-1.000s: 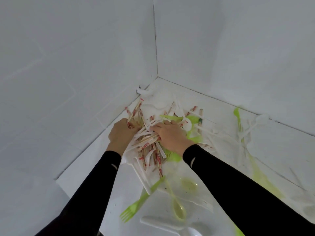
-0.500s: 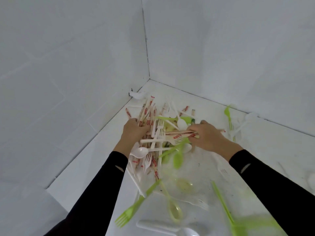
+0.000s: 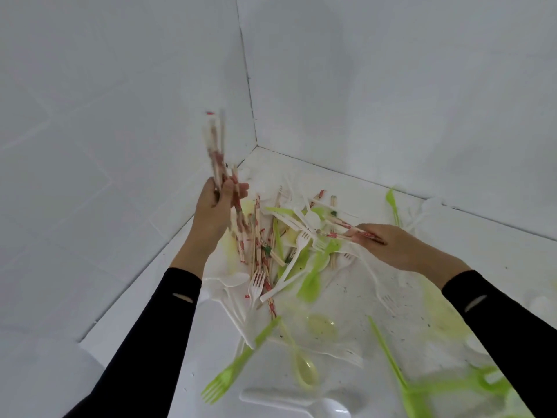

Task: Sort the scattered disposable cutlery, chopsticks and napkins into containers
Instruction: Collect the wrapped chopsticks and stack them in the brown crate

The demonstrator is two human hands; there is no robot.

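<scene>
My left hand (image 3: 215, 203) is raised above the pile and grips a bundle of wrapped chopsticks (image 3: 216, 152) that stands almost upright, blurred by motion. My right hand (image 3: 388, 245) is low at the right of the pile and pinches one or two wrapped chopsticks (image 3: 340, 235) lying nearly flat. Between the hands a heap of mixed cutlery (image 3: 289, 248) lies on the white surface: red-and-white wrapped chopsticks, white forks, green spoons and forks. White napkins (image 3: 229, 282) lie under the heap's left side.
White walls meet in a corner (image 3: 256, 143) just behind the pile. A green fork (image 3: 238, 369), a pale spoon (image 3: 304, 366), a white spoon (image 3: 301, 402) and a green knife (image 3: 388, 360) lie nearer me. More green cutlery (image 3: 393, 206) lies by the right wall.
My left hand has lifted out of the pile with a bundle of chopsticks. My right hand has moved right and now pinches chopsticks at the pile's edge. The heap has spread out.
</scene>
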